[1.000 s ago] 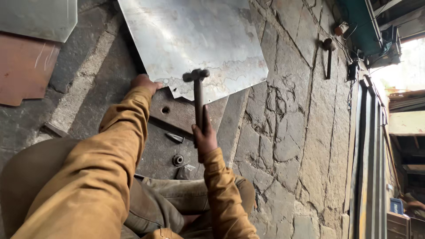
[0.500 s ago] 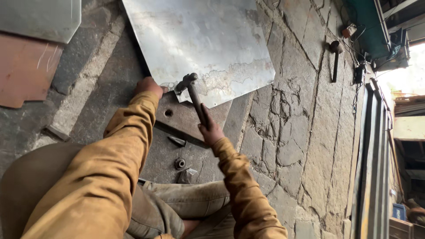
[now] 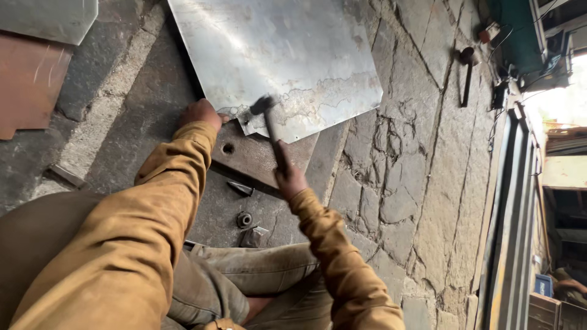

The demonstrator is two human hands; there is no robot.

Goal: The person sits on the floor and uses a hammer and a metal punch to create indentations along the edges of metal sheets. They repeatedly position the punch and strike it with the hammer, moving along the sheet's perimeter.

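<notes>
My right hand (image 3: 288, 178) grips the wooden handle of a hammer (image 3: 269, 125). Its dark head is down at the near edge of a large shiny metal sheet (image 3: 275, 55) lying on the stone floor. My left hand (image 3: 200, 113) presses on the sheet's near corner, fingers closed over something small I cannot make out. The sheet's edge rests on a thick rusty steel plate (image 3: 257, 160) with a round hole in it. Both my sleeves are mustard brown.
A small punch (image 3: 241, 189), a round nut (image 3: 244, 219) and a small metal block (image 3: 254, 237) lie by my knees. A rusty sheet (image 3: 27, 82) and another grey sheet (image 3: 49, 18) lie at left. A second hammer (image 3: 467, 73) lies at right near dark metal bars (image 3: 510, 214).
The hammer has swung down from raised above the plate to the sheet's near edge. My left hand stayed on the sheet's corner.
</notes>
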